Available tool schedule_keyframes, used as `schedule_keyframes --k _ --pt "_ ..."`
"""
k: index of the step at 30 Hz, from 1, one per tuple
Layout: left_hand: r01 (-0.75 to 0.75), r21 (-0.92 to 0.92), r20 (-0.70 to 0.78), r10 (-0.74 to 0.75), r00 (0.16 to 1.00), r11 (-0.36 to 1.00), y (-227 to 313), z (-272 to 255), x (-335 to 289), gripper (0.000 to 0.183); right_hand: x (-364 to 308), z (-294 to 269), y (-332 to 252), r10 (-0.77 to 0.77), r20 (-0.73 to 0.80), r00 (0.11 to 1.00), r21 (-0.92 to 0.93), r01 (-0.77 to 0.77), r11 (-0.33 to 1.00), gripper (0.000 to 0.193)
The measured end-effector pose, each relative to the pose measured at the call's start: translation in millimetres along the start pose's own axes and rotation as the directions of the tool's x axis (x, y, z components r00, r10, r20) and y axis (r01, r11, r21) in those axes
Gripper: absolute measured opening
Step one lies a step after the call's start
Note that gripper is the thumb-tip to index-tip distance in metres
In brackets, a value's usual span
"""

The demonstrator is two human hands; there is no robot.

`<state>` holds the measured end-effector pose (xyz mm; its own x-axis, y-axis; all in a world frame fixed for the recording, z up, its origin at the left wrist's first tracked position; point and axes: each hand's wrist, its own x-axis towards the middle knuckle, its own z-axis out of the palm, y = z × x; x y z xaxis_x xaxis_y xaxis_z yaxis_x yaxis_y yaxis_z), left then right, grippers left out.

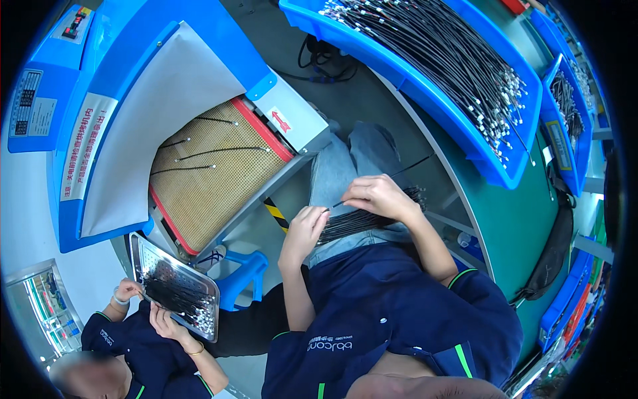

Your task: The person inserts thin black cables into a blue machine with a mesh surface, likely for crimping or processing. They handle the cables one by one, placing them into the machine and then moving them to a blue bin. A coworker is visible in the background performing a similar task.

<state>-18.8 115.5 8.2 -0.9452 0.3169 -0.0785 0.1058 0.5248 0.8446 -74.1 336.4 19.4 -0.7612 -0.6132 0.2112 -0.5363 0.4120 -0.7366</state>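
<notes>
A thin black cable (336, 204) is stretched between my two hands above my lap. My left hand (306, 233) pinches it near one end with closed fingers. My right hand (379, 197) grips the same cable a short way along, and its free length runs out past the knuckles to the upper right. Under my hands, a bundle of similar black cables (355, 226) lies across my thighs. My fingertips hide the exact spot where each hand holds the cable.
Ahead on the left, a blue-hooded conveyor machine has a mesh belt (219, 173) carrying several cables. A large blue bin (405, 83) of cables stands on the green table (512, 246) at right. A co-worker holds a metal tray (211, 286) of cables beside a blue stool (242, 272).
</notes>
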Motion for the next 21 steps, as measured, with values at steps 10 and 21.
schedule_keyframes --k 10,21 --pt "-0.097 0.071 -0.073 0.102 0.992 0.993 13 0 4 0.014 2 -5 -3 -0.14 -0.068 0.988 -0.045 0.137 0.989 0.008" --pt "-0.117 0.165 -0.376 0.172 0.911 0.979 4 8 -7 0.017 4 1 -2 -0.115 -0.066 0.991 -0.034 0.113 0.993 0.009"
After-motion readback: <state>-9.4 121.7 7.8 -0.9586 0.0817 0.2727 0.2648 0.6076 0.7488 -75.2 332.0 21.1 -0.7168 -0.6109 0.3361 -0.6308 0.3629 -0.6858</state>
